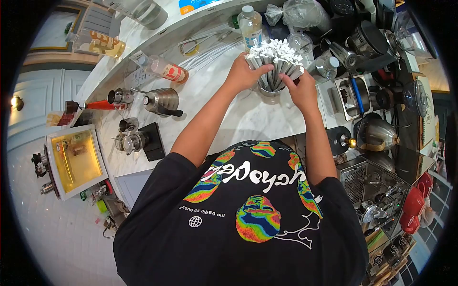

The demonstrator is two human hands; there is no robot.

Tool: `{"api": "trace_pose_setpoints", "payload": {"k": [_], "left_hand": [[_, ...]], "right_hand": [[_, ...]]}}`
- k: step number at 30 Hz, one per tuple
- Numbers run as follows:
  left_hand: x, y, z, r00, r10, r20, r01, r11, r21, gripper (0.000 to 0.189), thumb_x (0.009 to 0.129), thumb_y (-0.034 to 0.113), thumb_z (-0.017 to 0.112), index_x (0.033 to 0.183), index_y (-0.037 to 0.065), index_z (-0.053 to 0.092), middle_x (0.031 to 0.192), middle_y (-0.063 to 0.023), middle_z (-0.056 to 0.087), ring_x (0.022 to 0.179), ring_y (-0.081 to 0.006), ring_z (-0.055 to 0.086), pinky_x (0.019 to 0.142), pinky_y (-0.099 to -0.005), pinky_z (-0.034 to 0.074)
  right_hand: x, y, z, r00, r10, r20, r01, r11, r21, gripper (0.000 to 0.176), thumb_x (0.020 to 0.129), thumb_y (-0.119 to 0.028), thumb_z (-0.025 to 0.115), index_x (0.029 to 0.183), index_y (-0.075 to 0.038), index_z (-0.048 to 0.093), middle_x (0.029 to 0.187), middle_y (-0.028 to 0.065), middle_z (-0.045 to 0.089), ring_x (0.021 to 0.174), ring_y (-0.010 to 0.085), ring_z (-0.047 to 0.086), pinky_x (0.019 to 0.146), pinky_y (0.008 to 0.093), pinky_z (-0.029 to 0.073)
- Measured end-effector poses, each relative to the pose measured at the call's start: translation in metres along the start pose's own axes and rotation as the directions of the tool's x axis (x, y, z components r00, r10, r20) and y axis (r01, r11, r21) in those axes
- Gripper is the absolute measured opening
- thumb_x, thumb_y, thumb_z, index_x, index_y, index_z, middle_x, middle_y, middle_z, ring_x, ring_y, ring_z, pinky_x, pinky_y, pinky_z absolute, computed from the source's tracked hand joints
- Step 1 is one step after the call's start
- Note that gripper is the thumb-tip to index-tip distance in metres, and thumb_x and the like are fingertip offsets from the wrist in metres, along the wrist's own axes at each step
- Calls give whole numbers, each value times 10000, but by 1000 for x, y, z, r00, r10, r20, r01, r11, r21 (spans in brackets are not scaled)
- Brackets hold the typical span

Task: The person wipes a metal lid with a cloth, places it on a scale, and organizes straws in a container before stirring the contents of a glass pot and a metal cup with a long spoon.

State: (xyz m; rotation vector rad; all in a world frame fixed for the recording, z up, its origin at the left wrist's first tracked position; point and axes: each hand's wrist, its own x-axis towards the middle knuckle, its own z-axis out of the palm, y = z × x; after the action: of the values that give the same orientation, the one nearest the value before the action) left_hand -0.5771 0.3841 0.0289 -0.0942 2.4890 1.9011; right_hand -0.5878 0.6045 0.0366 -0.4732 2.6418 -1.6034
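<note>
A thick bundle of slim straws in paper sleeves, with white ends on top, stands upright in a clear cup on the marble counter. My left hand wraps round the left side of the bundle, its thumb lying across the front. From the right, my right hand closes round the other side, with the thumb against the straws. Most fingers of both hands are hidden behind the bundle. Just behind the straws rises a clear bottle with a blue label.
On the left of the counter are a steel gooseneck kettle, an orange-labelled bottle and a black scale. More long straws lie at the back. To the right are a small bottle and a metal container.
</note>
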Motion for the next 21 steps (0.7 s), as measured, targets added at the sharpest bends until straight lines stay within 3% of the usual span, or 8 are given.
{"api": "trace_pose_setpoints", "payload": {"k": [1,4,7,8,12,15,19,21], "left_hand": [[-3,2,-2,999,32,40,-32,999,1,675,775,328,920,1309,27,638,1221,-137,733,1131,-222,698,964,-364,536],[-20,-8,0,982,126,-137,-108,985,137,887,767,319,923,1493,64,481,1400,-145,607,1240,-239,608,1007,-397,502],[-51,-25,-13,993,35,-111,-29,998,59,1101,730,389,934,1602,138,309,1450,-132,545,1255,-265,558,1011,-447,465],[-64,-42,-18,987,60,-148,-48,995,83,1045,761,362,922,1594,153,327,1419,-125,547,1203,-268,568,976,-456,478],[-101,-101,-46,938,-105,-331,165,973,161,873,831,274,872,1551,135,398,1353,-132,580,1091,-247,609,926,-422,513],[-103,-119,-78,899,-143,-413,271,925,268,759,851,284,843,1493,104,478,1300,-141,589,1003,-237,631,909,-391,535],[-87,-132,-109,877,-110,-467,313,869,384,595,919,234,745,1459,119,521,1280,-134,601,936,-244,637,881,-382,541],[-71,-137,-117,883,-108,-457,313,861,401,569,939,175,685,1475,107,507,1379,-175,564,1090,-321,642,961,-425,527]], "right_hand": [[-3,-1,0,1000,17,2,-16,1000,-15,429,873,-222,834,1194,4,662,937,150,739,733,250,689,695,361,538],[-17,2,0,991,130,14,-129,989,-75,517,862,-250,845,1250,24,640,997,156,730,735,238,674,705,353,538],[-45,11,12,986,141,-86,-146,988,-45,612,862,-268,845,1328,48,604,1103,167,712,735,218,654,713,350,538],[-57,15,18,983,127,-136,-131,991,-19,642,863,-272,843,1354,56,591,1141,170,705,735,210,647,714,349,538],[-99,24,37,938,346,16,-345,937,-55,617,885,-268,813,1373,39,593,1189,170,696,728,190,637,708,351,537],[-103,29,64,937,286,199,-275,958,-82,562,895,-247,798,1353,20,613,1187,175,695,727,202,643,706,349,540],[-72,13,114,957,153,245,-152,988,-21,472,919,-222,767,1320,-9,638,1159,171,695,743,232,657,734,359,543],[-48,9,146,975,60,212,-62,998,2,441,928,-213,753,1311,-21,645,1140,166,696,762,245,666,753,368,544]]}}
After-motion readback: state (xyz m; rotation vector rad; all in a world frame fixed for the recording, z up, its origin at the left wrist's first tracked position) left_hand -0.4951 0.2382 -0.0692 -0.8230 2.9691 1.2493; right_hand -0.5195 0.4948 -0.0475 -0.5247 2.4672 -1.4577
